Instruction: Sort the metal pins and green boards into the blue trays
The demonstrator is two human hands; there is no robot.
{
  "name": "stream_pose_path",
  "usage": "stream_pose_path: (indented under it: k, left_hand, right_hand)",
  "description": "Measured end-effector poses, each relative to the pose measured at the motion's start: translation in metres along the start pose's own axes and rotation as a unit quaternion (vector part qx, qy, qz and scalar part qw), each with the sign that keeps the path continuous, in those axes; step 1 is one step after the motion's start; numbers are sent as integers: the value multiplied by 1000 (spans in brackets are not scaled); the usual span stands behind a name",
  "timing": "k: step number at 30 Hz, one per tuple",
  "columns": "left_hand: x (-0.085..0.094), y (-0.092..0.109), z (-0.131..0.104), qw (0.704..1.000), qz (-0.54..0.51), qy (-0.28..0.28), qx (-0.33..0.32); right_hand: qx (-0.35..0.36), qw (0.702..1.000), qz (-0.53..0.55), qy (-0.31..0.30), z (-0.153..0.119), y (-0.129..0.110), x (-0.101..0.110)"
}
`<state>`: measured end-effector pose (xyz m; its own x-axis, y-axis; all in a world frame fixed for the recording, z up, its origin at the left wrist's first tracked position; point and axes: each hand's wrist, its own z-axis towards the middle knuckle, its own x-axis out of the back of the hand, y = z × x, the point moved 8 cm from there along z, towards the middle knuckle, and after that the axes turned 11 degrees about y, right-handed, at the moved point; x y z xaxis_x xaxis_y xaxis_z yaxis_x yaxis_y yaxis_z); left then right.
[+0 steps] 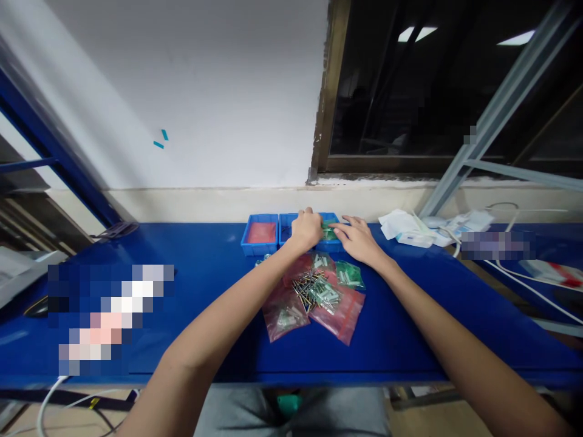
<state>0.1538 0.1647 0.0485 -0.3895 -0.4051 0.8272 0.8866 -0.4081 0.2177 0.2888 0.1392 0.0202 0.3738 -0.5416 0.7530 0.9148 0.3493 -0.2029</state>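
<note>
Three small blue bins stand in a row at the back of the blue table. Red bags (262, 232) lie in the left bin (259, 249). My left hand (306, 229) is over the middle bin (285, 220) with its fingers curled; what they hold, if anything, is hidden. Green bags (328, 229) fill the right bin (336, 247), where my right hand (357, 238) rests at the right edge with its fingers spread. In front lies a pile of red bags (345, 317), a green bag (348, 275) with pale pieces, and loose metal pins (306, 287).
White papers and packets (405, 228) lie to the right behind my forearm, with white cables beside them. A grey metal frame (492, 112) rises at the right, a blue one (59, 158) at the left. A blurred object (113, 318) is on the left of the table.
</note>
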Motion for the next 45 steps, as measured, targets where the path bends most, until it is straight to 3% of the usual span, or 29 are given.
stream_pose_path:
  k: [6, 10, 14, 16, 18, 20, 24, 28, 34, 45]
  left_hand:
    - [2, 2, 5, 1000, 7, 13, 3]
    - [27, -4, -3, 997, -34, 60, -26]
    - [71, -12, -48, 971, -148, 141, -127]
    - [89, -22, -76, 960, -166, 154, -165]
    - [102, -34, -97, 956, -170, 157, -182]
    - [109, -47, -108, 956, -164, 160, -183]
    - [103, -61, -115, 958, -128, 152, -207]
    - [89, -66, -121, 959, -61, 116, -250]
    - [94, -74, -122, 966, -106, 132, -195]
    - [77, -63, -128, 974, -95, 78, -193]
  right_hand:
    - [-13, 1000, 5, -22, -3, -2, -5]
    - [2, 1000, 1, 18, -1, -7, 10]
    - [13, 993, 16, 118, 4, -13, 40]
    - [15, 988, 24, 153, 5, -18, 52]
    - [23, 986, 48, 161, 4, -28, 60]
    - [37, 989, 91, 115, 2, -44, 59]
    - [104, 989, 103, -33, -14, -91, 39]
    - [185, 976, 83, -77, -31, -124, 27]
    - [194, 969, 104, -110, -34, -121, 18]
    - [226, 954, 117, -161, -40, -124, 9]
